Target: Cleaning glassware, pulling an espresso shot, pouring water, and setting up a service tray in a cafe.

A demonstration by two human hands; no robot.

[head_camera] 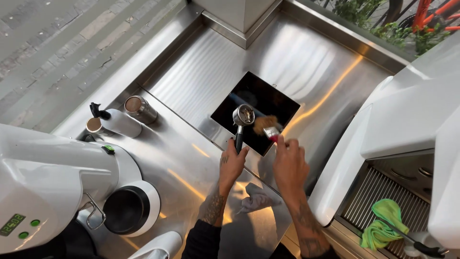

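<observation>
Fingers of our left hand (232, 165) clamped the black-handled steel portafilter (243, 116); our right hand (289, 163) gripped a small red-handled brush (271, 130). Over the square black knock-out opening (225, 112), we judged brushing underway, with some grounds left inside.

Portafilter (243, 116) and brush (269, 128) over hatch (225, 112)
</observation>
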